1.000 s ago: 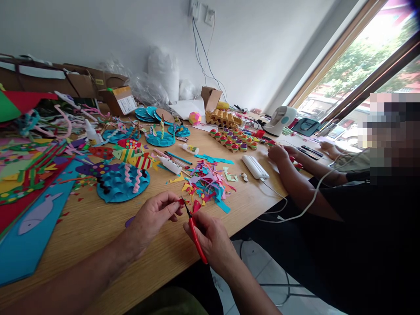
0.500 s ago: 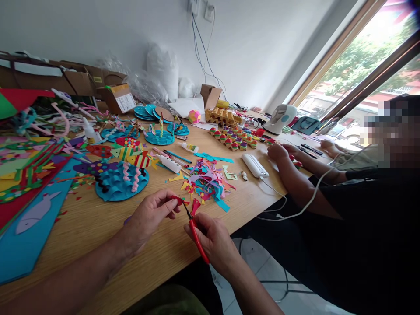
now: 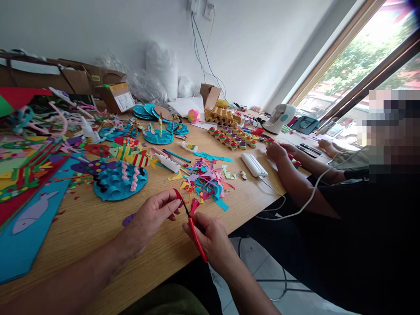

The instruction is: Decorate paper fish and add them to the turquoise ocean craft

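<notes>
Head view. A small red paper piece (image 3: 177,195), curved and narrow, is pinched between thumb and fingertips of the left hand (image 3: 151,215) above the wooden table (image 3: 98,227) edge. The right hand (image 3: 210,238) is closed round red-handled scissors (image 3: 193,227), blades at the piece. Beyond lie coloured paper scraps (image 3: 206,181); a blue wavy disc (image 3: 120,180) sits left. A co-worker's hand (image 3: 277,152) rests near a white power bank (image 3: 254,165).

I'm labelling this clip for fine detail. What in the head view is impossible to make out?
- Red piece in the left hand: too small to tell its shape.
- Scissors in the right hand: finger loops hidden by the hand.
- Box label: print too small to read.
- Blue sheet: cut off by the left edge.
- Co-worker's far hand: what it touches is unclear.
</notes>
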`<state>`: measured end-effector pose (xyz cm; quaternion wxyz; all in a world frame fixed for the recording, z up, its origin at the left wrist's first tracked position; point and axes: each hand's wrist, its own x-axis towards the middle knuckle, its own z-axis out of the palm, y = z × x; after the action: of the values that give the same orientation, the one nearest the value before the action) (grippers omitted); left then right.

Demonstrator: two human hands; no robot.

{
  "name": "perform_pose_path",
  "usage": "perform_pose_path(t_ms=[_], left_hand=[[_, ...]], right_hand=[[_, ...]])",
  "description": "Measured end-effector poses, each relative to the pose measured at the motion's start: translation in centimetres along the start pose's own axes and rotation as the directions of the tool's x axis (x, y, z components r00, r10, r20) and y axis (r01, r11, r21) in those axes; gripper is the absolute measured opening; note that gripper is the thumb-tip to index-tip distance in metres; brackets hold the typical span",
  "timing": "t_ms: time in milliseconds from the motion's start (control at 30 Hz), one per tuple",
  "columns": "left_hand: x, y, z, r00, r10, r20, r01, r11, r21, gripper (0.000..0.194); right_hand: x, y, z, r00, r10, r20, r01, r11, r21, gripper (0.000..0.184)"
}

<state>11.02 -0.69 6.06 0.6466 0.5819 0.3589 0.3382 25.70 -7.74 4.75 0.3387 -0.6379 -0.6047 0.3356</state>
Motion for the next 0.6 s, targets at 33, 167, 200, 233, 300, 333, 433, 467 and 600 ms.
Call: perform_pose_path(t_ms=[33,167,200,233,300,333,433,467,600], left_hand=[[0.01,0.02,0.01,1.0,-0.001,-0.002,0.001,1.0,0.012,0.019],[0.14,0.11,-0.15,1.0,-0.007,0.022,0.006,1.0,0.017,0.018],[0.16,0.12,-0.19,0.999,-0.008,0.037,0.008,1.0,0.019,0.018],[0.17,0.12,-0.21,0.999,-0.01,0.052,0.009,1.0,0.022,0.019],[0.18,0.11,-0.22,0.997,-0.016,0.075,0.014,0.999,0.03,0.019],[0.19,0.11,-0.21,0.996,-0.022,0.083,0.019,0.999,0.035,0.019],[0.26,0.1,-0.19,0.995,-0.037,0.091,0.033,0.999,0.044,0.019],[0.29,0.09,-0.21,0.995,-0.04,0.09,0.036,0.998,0.046,0.019],[0.42,-0.02,-0.36,0.995,-0.041,0.093,0.037,0.999,0.038,0.017]], right_hand=[[0.01,-0.01,0.03,1.0,0.002,0.004,-0.002,1.0,0.003,0.034],[0.03,-0.12,0.03,1.0,0.004,0.026,-0.004,1.0,-0.006,0.032],[0.03,-0.17,0.01,0.999,0.003,0.033,-0.003,1.0,-0.008,0.031],[0.04,-0.22,-0.02,0.999,0.002,0.039,-0.002,1.0,-0.007,0.031],[0.06,-0.3,-0.07,0.999,0.0,0.047,0.0,1.0,-0.005,0.03],[0.07,-0.32,-0.08,0.999,0.0,0.052,0.001,1.0,-0.004,0.029],[0.09,-0.28,-0.09,0.998,0.003,0.056,-0.003,1.0,0.003,0.028],[0.09,-0.25,-0.08,0.998,0.008,0.056,-0.009,1.0,0.006,0.028],[0.0,-0.13,-0.15,0.998,0.013,0.062,-0.015,1.0,0.026,0.029]])
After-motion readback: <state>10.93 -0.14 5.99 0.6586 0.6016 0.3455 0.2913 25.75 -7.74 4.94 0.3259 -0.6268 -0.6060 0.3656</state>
